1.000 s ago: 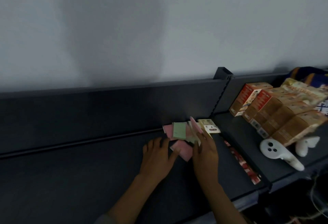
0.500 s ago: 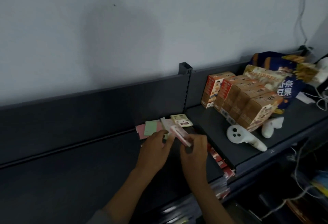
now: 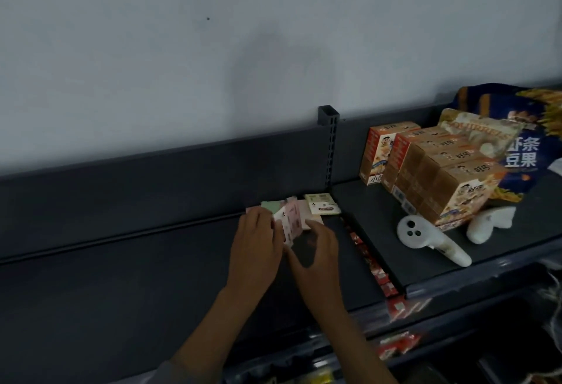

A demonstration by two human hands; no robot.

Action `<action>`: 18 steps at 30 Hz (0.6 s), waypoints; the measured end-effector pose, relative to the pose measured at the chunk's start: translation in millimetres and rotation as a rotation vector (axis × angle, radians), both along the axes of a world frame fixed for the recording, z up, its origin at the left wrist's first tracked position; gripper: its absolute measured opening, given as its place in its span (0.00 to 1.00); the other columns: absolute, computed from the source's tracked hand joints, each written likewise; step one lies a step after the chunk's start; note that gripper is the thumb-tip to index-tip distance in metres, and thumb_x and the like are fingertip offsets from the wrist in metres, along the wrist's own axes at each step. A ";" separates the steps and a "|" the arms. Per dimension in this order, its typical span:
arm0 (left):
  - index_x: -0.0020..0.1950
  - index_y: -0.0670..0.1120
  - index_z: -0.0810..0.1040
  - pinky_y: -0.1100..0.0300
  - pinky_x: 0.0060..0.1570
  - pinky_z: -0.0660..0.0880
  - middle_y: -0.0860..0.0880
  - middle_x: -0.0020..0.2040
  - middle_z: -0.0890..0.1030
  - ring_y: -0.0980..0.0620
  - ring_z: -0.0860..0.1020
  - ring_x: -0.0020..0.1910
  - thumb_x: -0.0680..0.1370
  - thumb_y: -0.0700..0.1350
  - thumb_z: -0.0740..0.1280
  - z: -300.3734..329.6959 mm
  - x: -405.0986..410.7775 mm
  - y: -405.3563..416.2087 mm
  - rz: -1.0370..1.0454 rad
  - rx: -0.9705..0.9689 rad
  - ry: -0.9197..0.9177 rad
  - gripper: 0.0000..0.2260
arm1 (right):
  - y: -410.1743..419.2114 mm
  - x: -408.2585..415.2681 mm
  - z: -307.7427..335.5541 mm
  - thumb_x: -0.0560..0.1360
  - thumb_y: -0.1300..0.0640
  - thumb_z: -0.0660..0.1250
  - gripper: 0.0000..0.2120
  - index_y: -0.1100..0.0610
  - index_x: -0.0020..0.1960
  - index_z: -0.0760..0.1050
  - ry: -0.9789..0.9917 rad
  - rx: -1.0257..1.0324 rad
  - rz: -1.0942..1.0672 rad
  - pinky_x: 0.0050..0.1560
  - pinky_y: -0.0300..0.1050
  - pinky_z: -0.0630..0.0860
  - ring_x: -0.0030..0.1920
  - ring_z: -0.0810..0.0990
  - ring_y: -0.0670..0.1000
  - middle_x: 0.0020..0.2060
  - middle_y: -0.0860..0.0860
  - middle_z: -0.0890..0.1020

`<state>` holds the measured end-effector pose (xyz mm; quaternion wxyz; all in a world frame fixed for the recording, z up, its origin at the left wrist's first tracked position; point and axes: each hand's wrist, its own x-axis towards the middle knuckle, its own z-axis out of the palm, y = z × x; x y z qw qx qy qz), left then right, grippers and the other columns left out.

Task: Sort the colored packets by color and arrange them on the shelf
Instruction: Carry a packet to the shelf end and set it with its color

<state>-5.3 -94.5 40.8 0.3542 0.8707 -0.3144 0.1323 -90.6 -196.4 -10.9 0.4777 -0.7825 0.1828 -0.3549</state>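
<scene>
My left hand (image 3: 257, 242) pinches small pink paper packets (image 3: 290, 221); my right hand (image 3: 317, 250) hovers spread beside. A loose pinch could fan them onto the green packet (image 3: 272, 206).

Dim, soft-focus frame; faint head shadow on wall (image 3: 273, 73) at 12 o'clock, dark shelf (image 3: 121, 262) underexposed, slight wide-angle bending at edges.

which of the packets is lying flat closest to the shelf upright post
The pale yellow packet, lying flat at the back right corner beside the upright post. The green packet lies further left, and the pink packets are between the two hands.
</scene>
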 end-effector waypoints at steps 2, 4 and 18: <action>0.52 0.45 0.72 0.53 0.43 0.78 0.51 0.54 0.71 0.53 0.70 0.52 0.84 0.49 0.58 -2.9 -2.2 7.7 0.015 0.042 -0.005 0.08 | 1.5 1.6 4.7 0.75 0.48 0.74 0.31 0.47 0.74 0.64 0.013 0.094 0.045 0.60 0.25 0.66 0.67 0.69 0.40 0.66 0.42 0.69; 0.53 0.46 0.71 0.53 0.41 0.77 0.51 0.54 0.70 0.52 0.70 0.51 0.84 0.50 0.56 -7.5 -5.1 16.0 0.032 0.075 -0.012 0.09 | 3.1 4.9 5.1 0.77 0.49 0.72 0.31 0.46 0.75 0.63 0.026 0.200 0.097 0.59 0.24 0.68 0.65 0.70 0.36 0.66 0.40 0.71; 0.69 0.50 0.75 0.55 0.43 0.77 0.52 0.53 0.70 0.53 0.69 0.50 0.83 0.54 0.58 -24.7 -18.7 82.5 0.155 0.032 -0.013 0.18 | 60.8 11.0 4.9 0.81 0.50 0.67 0.07 0.52 0.51 0.70 0.102 0.383 0.298 0.29 0.46 0.78 0.31 0.82 0.51 0.38 0.51 0.83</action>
